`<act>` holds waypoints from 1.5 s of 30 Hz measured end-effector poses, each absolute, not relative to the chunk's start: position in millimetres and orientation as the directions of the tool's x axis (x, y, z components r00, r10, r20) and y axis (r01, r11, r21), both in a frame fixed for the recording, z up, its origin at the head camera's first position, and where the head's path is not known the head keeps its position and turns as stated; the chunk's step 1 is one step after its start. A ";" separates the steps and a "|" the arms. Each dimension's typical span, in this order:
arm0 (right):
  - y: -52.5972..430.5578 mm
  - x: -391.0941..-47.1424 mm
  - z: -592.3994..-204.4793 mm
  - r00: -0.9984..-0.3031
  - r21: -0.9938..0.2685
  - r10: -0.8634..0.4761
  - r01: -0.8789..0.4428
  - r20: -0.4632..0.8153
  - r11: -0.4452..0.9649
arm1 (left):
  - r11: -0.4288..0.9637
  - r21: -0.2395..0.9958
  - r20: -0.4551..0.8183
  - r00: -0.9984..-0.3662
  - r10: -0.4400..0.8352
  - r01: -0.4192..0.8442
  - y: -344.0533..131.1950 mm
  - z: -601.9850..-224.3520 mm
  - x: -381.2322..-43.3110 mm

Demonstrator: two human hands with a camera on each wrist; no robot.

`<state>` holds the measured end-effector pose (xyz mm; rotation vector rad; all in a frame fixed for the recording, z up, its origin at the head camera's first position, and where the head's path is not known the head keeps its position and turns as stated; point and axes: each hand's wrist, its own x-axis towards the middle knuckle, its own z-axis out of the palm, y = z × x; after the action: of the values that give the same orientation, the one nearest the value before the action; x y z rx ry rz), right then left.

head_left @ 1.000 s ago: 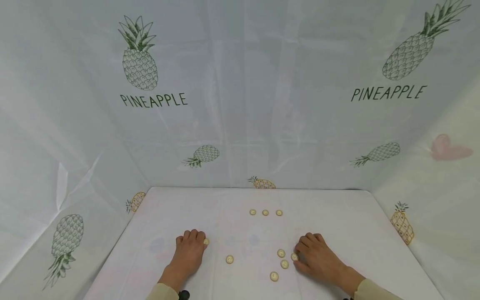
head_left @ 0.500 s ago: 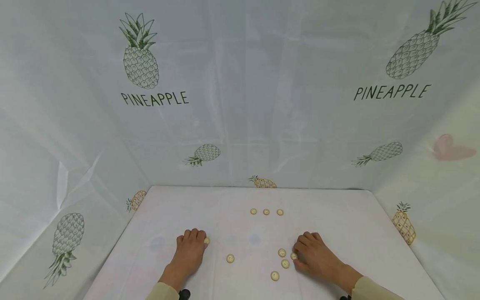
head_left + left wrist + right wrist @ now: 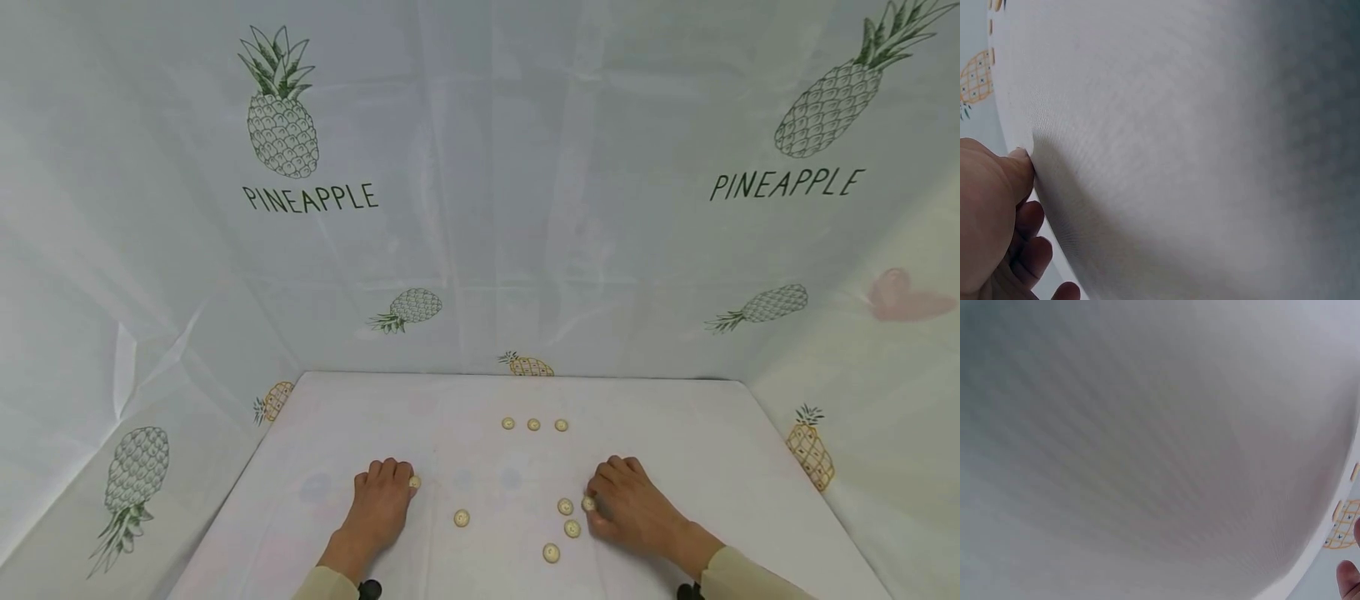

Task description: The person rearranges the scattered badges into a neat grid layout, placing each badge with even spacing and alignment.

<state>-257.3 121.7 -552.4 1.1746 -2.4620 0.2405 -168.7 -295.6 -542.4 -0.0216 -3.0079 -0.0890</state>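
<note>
My left hand (image 3: 377, 510) is at the table's left, holding a round cream disc (image 3: 415, 482) at its thumb side. In the left wrist view the thumb (image 3: 1019, 172) reaches down to the white surface, with the other fingers curled below it. The right hand (image 3: 636, 510) pinches another such disc (image 3: 588, 504) between thumb and forefinger. Just left of it lie two discs, an upper disc (image 3: 565, 507) and a lower disc (image 3: 572, 529). Each disc has a ring and a small central mark. Only a fingertip (image 3: 1349, 575) or so shows in the right wrist view.
Three discs form a row at the back, with the middle disc (image 3: 533, 425) between two others. A single disc (image 3: 461, 518) lies between the hands, and one disc (image 3: 551, 553) lies nearer the front. White pineapple-print cloth (image 3: 517, 208) walls the white table (image 3: 667, 417).
My right hand has shifted slightly away from me, carrying its disc a little off from the two neighbouring discs. The left hand and the other discs stay put.
</note>
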 end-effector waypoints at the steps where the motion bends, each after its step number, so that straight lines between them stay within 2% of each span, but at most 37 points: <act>1: 121.5 -258.9 -552.3 -0.571 0.015 -0.703 -0.772 0.424 0.636 | 0.998 0.057 0.130 -0.991 0.010 0.017 -295.4 -542.0 -168.6; 15: 113.5 -287.2 -546.2 -0.648 -0.019 -0.668 -0.723 0.367 0.691 | 0.999 0.041 0.135 -0.991 0.009 0.015 -296.5 -544.9 -169.8; 31: 90.0 -324.3 -544.3 -0.642 -0.058 -0.649 -0.728 0.408 0.684 | 0.999 0.048 0.136 -0.991 0.010 0.017 -297.0 -542.2 -169.0; 45: 81.5 -334.6 -547.8 -0.713 -0.089 -0.633 -0.682 0.300 0.726 | 0.998 0.063 0.113 -0.994 0.001 0.008 -299.4 -544.3 -169.8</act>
<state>-334.6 81.5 -547.8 1.0409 -2.6818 0.2827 -169.8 -299.4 -544.3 -0.0073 -3.0273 -0.0968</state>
